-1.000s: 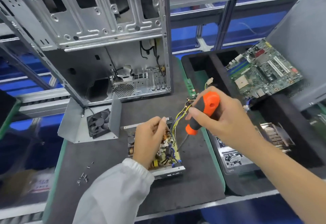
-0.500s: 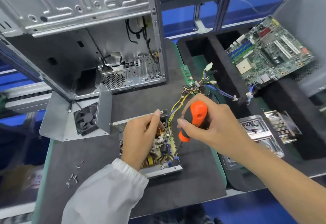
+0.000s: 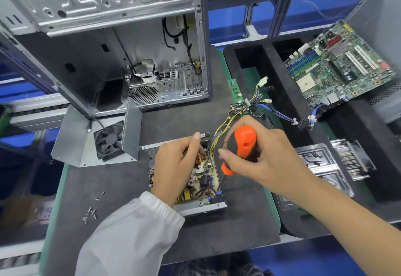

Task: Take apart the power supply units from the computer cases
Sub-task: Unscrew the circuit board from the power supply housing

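Observation:
An opened power supply unit [image 3: 202, 180] lies on the dark mat, its circuit board bare. My left hand [image 3: 175, 167] rests on the board with curled fingers, the fingertips down among the parts near a copper coil. My right hand [image 3: 256, 156] grips an orange and black screwdriver [image 3: 244, 143], whose shaft slants down to the unit's near right corner. A bundle of yellow, black and blue wires [image 3: 240, 110] runs from the unit to the right. The stripped computer case [image 3: 112, 43] stands behind, open towards me.
The unit's metal cover with a black fan [image 3: 108, 141] lies to the left. Several loose screws [image 3: 91, 211] lie on the mat's near left. A black tray [image 3: 288, 106] on the right holds a motherboard [image 3: 338, 65], a heat sink [image 3: 351, 158] and a metal drive [image 3: 319, 167].
The view has tilted down and drawn closer, so everything sits higher in frame. Both hands stay on the unit; the right hand keeps gripping the screwdriver, its tip staying at the unit's right side.

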